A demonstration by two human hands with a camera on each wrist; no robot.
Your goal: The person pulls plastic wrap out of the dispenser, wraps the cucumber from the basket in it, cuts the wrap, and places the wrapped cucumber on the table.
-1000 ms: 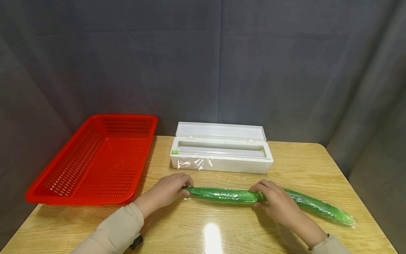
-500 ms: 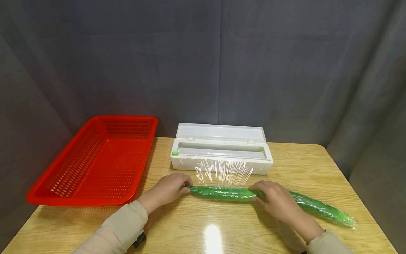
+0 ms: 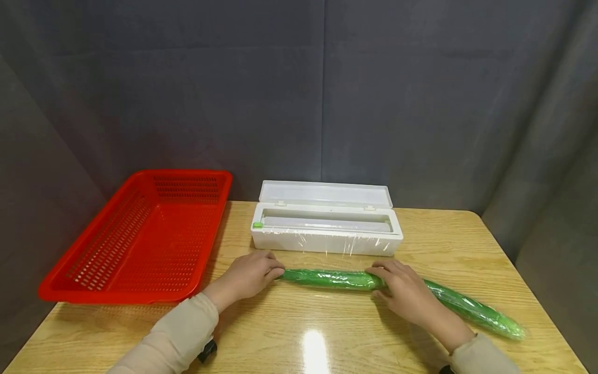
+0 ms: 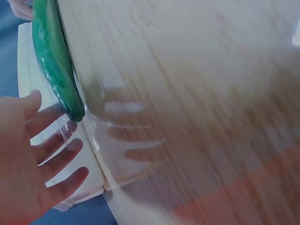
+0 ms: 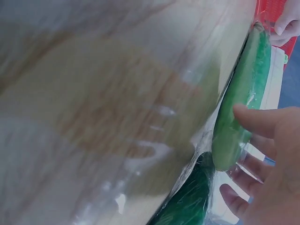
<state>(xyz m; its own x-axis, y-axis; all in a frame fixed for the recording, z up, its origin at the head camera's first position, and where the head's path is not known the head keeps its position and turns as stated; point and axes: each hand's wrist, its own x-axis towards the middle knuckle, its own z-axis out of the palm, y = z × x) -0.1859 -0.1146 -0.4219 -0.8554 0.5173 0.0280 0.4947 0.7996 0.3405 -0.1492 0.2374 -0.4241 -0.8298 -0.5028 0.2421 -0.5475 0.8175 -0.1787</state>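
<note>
Along the left cucumber [image 3: 331,279], right hand [image 3: 404,291] round one end, left hand [image 3: 251,275] wide-fingered opposite.

No text, label, brand, number or sign readable in head view or wrist views.

From afar I see one green cucumber [image 3: 329,279] and another green cucumber [image 3: 476,307], both paler at one end, a red basket [image 3: 117,297] patterned with slots, a white box [image 3: 322,245] with a green tab [image 3: 258,225], yellowish wood-grained table [image 3: 261,332] and dark grey curtain [image 3: 210,104].
</note>
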